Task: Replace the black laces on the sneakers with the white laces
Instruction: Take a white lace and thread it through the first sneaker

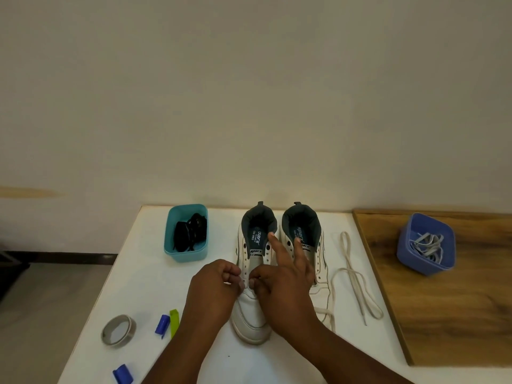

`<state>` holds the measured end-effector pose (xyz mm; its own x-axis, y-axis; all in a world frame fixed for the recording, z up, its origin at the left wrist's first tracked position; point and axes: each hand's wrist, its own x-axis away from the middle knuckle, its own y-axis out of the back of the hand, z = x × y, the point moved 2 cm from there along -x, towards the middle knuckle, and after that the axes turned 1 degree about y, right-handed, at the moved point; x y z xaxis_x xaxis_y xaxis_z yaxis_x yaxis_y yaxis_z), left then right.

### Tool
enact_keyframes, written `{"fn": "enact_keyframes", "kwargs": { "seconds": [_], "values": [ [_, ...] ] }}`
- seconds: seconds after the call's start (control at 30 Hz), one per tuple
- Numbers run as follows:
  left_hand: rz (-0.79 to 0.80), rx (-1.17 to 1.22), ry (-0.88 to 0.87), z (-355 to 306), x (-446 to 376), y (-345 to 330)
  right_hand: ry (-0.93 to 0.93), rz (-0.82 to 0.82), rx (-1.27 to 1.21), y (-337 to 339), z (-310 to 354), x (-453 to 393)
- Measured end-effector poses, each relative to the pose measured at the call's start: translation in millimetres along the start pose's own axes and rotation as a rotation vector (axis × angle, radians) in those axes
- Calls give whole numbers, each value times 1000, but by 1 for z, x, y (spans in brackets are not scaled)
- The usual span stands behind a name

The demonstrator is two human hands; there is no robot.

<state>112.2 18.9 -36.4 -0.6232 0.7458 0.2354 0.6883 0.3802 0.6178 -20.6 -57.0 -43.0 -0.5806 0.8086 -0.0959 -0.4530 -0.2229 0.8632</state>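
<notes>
Two white sneakers are standing side by side at the back-centre of the white table (pixel 144 273), toes pointing toward the person. The left hand (pixel 213 286) and right hand (pixel 279 284) are meeting over the lower eyelets of the left sneaker (pixel 250 311); each grip is closing thumb and forefinger together in a pinch, apparently on a white lace end, though the lace itself is too small to confirm. The right hand's other fingers are extending over the right sneaker (pixel 304 231). A loose white lace (pixel 357 284) is lying right of the sneakers, near the table's edge. Black laces (pixel 191 231) are sitting in the teal bin (pixel 185 254); more white laces (pixel 428 243) are resting in the blue bin (pixel 410 259) on the wooden board (pixel 457 314). A tape roll (pixel 118 330) and clips are lying near the left front edge.
</notes>
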Motion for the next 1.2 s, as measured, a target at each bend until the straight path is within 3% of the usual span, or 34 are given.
{"fn": "enact_keyframes", "kwargs": {
  "seconds": [0.2,0.4,0.57,0.73,0.9,1.2],
  "values": [
    [20,24,-12,-5,4,-2,-40,106,-8,8,-4,-5],
    [29,0,-21,-3,2,3,-11,52,6,1,-1,-2],
    [2,-119,-85,-9,5,1,-43,170,20,8,-3,-6],
    [146,-274,4,-8,6,-1,-34,213,70,11,-5,-4],
    [186,306,286,-4,7,17,22,220,160,15,-4,-5],
    [-92,1272,525,-23,7,5,39,228,214,14,-6,-2]
  ]
}}
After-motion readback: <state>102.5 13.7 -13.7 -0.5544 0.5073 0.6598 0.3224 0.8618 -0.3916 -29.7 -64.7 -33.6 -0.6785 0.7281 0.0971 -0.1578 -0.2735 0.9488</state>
